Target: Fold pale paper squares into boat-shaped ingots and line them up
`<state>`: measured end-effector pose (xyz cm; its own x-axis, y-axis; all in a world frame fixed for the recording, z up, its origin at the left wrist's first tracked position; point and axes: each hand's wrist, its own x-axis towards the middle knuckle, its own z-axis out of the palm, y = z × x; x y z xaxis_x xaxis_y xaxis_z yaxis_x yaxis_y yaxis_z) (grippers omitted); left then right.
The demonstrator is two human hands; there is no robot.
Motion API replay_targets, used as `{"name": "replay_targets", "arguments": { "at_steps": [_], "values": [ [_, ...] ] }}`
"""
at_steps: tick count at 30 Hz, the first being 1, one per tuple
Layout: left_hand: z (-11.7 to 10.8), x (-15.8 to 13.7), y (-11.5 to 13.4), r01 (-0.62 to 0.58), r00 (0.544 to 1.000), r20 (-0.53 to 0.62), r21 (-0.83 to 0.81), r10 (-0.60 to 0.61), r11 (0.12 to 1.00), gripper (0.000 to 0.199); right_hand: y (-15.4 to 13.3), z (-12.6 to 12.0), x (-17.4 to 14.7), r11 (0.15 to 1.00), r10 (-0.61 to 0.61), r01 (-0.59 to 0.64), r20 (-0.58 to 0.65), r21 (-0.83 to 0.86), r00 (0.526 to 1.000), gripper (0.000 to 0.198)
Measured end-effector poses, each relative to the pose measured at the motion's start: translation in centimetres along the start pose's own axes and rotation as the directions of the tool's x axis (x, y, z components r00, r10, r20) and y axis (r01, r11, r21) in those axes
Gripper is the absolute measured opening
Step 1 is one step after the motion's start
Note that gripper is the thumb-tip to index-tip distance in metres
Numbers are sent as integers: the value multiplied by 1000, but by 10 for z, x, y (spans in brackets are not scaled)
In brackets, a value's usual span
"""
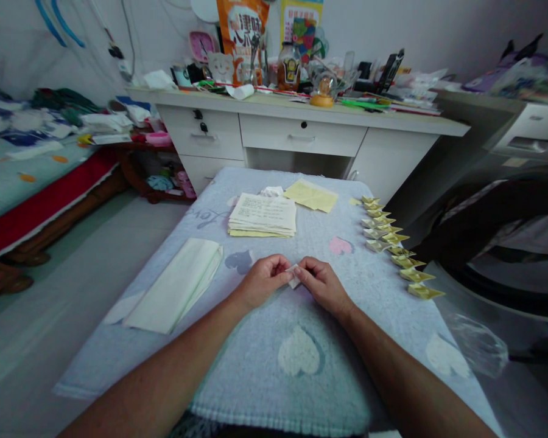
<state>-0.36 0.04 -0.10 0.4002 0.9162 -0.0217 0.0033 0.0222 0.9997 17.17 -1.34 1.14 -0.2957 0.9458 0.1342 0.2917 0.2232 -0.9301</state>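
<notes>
Over the middle of the cloth-covered table, my left hand (265, 280) and my right hand (322, 282) pinch a small folded piece of white paper (294, 281) from both sides. Thumbs and fingertips meet close together and cover part of it. Beyond my hands lies a stack of written paper sheets (262, 214), with yellow edges at its bottom. Yellow sheets (311, 194) rest behind it to the right. Along the table's right side runs a row of several small folded paper boats (406, 261), yellow and white. A folded pale green-white paper bundle (176, 286) lies left of my hands.
The table wears a blue cloth (347, 359) with heart patterns. Behind it stands a white desk (301, 131) crowded with jars and packets. A bed (36, 182) is at the left, a washing machine (525, 140) at the right. A clear plastic bag (477, 347) hangs by the right edge.
</notes>
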Motion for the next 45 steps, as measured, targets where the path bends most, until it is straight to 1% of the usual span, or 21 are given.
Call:
{"name": "replay_targets", "arguments": {
  "at_steps": [2, 4, 7, 11, 17, 19, 23, 25, 26, 27, 29, 30, 32, 34, 36, 39, 42, 45],
  "values": [
    [-1, 1, 0, -13, 999, -37, -52, 11, 999, 24, -1, 0, 0, 1000, 1, 0, 25, -6, 1000, 29],
    [-1, 1, 0, -26, 998, -59, -91, 21, 995, 23, -1, 1, 0, 999, -20, 21, 34, -50, 999, 29],
    [0, 1, 0, -33, 998, -57, -97, 27, 995, 22, 1, 1, 1, 994, -45, 47, 27, -96, 999, 26],
    [1, 0, -1, -54, 998, -47, -48, 52, 997, 18, 4, 1, 1, 985, -63, 61, -10, -161, 998, 18],
    [-2, -1, -3, -75, 995, -51, 162, 84, 984, 14, 3, 2, 0, 965, -155, 146, -25, -216, 988, 3],
    [-3, -1, -4, -77, 994, -60, 182, 89, 980, 14, 4, 2, 0, 969, -169, 157, -44, -192, 985, 3],
    [-3, 0, -6, -82, 994, -55, 156, 92, 984, 13, 6, 2, -1, 979, -167, 158, -66, -132, 984, 5],
    [-2, -1, -4, -105, 993, -43, 180, 114, 978, 8, 5, 2, -2, 973, -184, 172, -66, -154, 981, 4],
    [-1, -1, -2, -131, 989, -45, 215, 144, 968, 6, 4, 2, -2, 965, -203, 188, -70, -183, 977, 6],
    [0, -2, 0, -164, 982, -43, 265, 182, 950, 6, 4, 2, -2, 952, -230, 209, -74, -222, 970, 8],
    [1, -3, 4, -253, 949, -75, 396, 305, 883, 11, 4, 3, -1, 911, -293, 257, -70, -322, 953, 12],
    [1, -4, 7, -284, 933, -73, 455, 353, 844, 14, 4, 3, -1, 885, -321, 278, -58, -375, 945, 14],
    [1, -5, 9, -322, 906, -55, 558, 421, 765, 15, 6, 3, 1, 825, -357, 305, -22, -476, 934, 17],
    [1, -6, 10, -345, 890, -8, 640, 456, 686, 14, 9, 3, 2, 766, -364, 313, 23, -562, 931, 19],
    [0, -6, 8, -362, 886, 53, 699, 461, 616, 14, 12, 3, 3, 713, -354, 312, 61, -628, 933, 20],
    [-2, -7, 5, -375, 892, 134, 751, 431, 543, 16, 14, 4, 3, 657, -316, 308, 119, -688, 941, 19],
    [-2, -8, 2, -382, 898, 187, 780, 398, 495, 16, 14, 4, 0, 641, -274, 308, 165, -703, 948, 18],
    [-3, -10, 2, -373, 906, 201, 795, 372, 478, 14, 12, 0, -5, 645, -254, 321, 202, -694, 946, 16]
  ]
}}
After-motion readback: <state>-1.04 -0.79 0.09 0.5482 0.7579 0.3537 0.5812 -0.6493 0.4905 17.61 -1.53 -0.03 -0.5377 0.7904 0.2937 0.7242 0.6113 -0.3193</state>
